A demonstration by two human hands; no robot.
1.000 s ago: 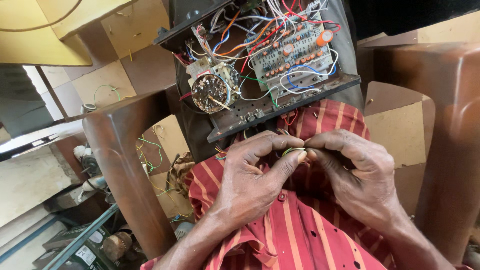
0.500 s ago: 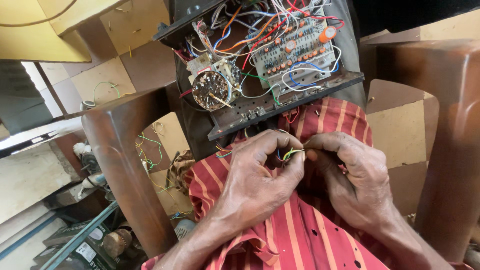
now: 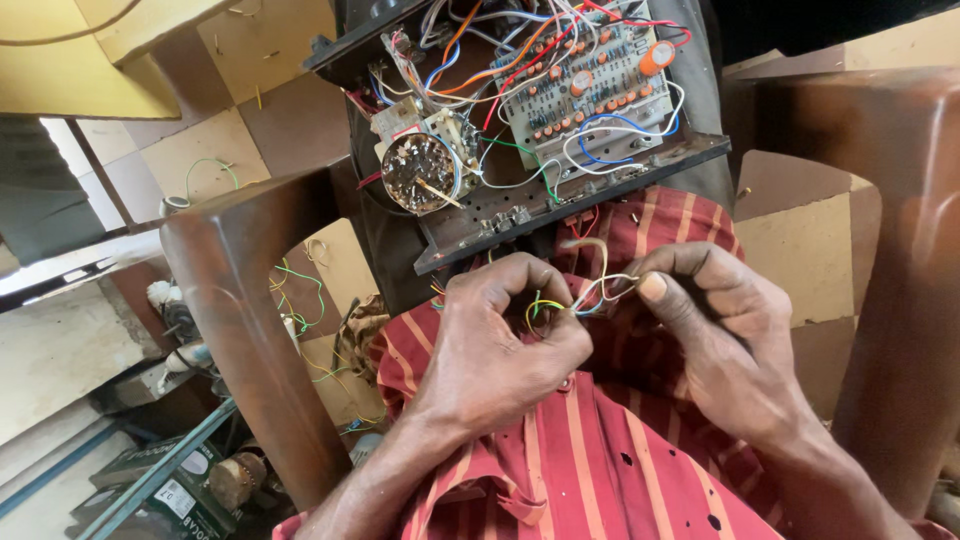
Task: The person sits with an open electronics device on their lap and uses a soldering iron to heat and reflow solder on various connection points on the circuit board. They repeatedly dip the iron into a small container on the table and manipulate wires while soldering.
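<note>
My left hand (image 3: 500, 345) and my right hand (image 3: 715, 330) meet over my lap, which is covered by red striped cloth (image 3: 600, 470). Both pinch a small bundle of thin coloured wires (image 3: 580, 298), with yellow, green and white strands showing between the fingertips. The wires run up toward an opened electronic chassis (image 3: 530, 110) resting against my knees. Inside it are a green circuit board (image 3: 590, 85) with orange parts, a round metal component (image 3: 420, 172) and tangled wiring.
Brown plastic chair arms stand at the left (image 3: 245, 320) and right (image 3: 900, 250). Loose green and yellow wires (image 3: 300, 300) lie on the tiled floor. Boxes and metal parts (image 3: 170, 480) sit at the lower left.
My hands have drawn slightly apart, and the wire strands between the fingertips are now more exposed. The chassis has stayed in place.
</note>
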